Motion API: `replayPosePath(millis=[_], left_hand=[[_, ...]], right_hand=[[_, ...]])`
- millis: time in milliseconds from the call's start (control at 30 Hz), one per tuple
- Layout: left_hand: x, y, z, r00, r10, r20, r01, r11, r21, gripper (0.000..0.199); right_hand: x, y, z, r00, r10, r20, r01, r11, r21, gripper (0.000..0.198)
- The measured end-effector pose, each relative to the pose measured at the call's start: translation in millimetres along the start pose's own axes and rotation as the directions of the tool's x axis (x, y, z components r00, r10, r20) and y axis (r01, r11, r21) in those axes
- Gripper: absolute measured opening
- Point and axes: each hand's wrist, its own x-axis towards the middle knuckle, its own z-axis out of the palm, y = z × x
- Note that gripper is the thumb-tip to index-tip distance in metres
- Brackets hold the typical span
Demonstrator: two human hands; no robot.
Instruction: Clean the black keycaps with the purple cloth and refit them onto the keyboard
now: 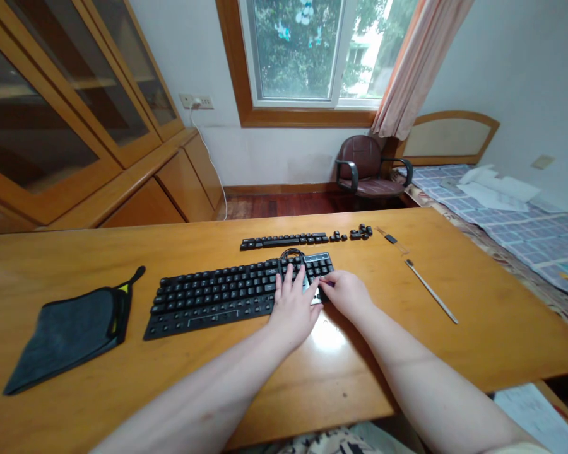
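A black keyboard (218,287) lies on the wooden table, with its bottom rows stripped of keycaps. My left hand (293,302) rests flat on its right part, fingers spread over the keys. At the keyboard's right end my right hand (348,293) is closed in a pinch near the number keys; whatever its fingertips grip is too small to make out. Behind the keyboard, removed keycaps (284,240) stand in a row, and several loose keycaps (362,232) sit to their right. A coiled cable (292,253) shows at the keyboard's back edge.
On the left lies a dark grey cloth (76,328) with a black loop. To the right are a thin brush-like stick (433,292) and a small black piece with wire (390,239). Beyond the table (170,397) stand a chair (364,167) and a bed (511,214).
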Motion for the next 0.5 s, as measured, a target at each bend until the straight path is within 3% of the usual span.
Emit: replayPosePath(millis=[200,333,400,500], left_hand=[[-1,0,1,0.998,0.005,-0.056,-0.006,1.000,-0.007,0.053],[1,0,-2,0.997,0.006,-0.071,-0.010,0.998,-0.056,0.048],[1,0,-5,0.997,0.023,-0.078,-0.029,0.996,-0.082,0.046],[1,0,-6,0.995,0.042,-0.090,-0.052,0.992,-0.112,0.041]], right_hand=[[0,0,1,1.000,0.008,0.022,-0.009,1.000,0.029,0.019],[-2,2,-2,0.992,-0.041,-0.118,0.057,0.990,0.132,0.020],[-3,6,-9,0.976,-0.003,-0.217,0.042,0.983,0.178,0.022],[-1,19,-29,0.937,0.162,-0.308,-0.120,0.981,0.149,0.025]])
